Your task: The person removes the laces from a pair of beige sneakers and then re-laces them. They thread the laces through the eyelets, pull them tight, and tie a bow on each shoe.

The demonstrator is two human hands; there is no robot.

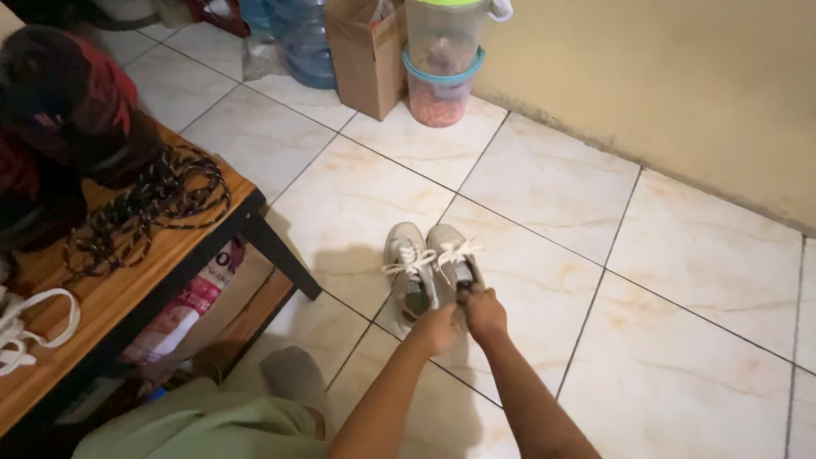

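Observation:
A pair of pale sneakers with white laces stands side by side on the tiled floor, the left shoe [406, 268] touching the right shoe [454, 259]. Both my arms reach down to their heels. My left hand [438, 327] grips the heel of the left shoe. My right hand [485, 312] grips the heel of the right shoe. My fingers hide the back rims of both shoes.
A wooden table [110, 289] at the left carries a dark red shoe [72, 102], dark patterned laces [153, 208] and white laces [25, 327]. A cardboard box [365, 55], stacked plastic containers [442, 59] and water bottles [297, 38] stand by the beige wall [680, 85].

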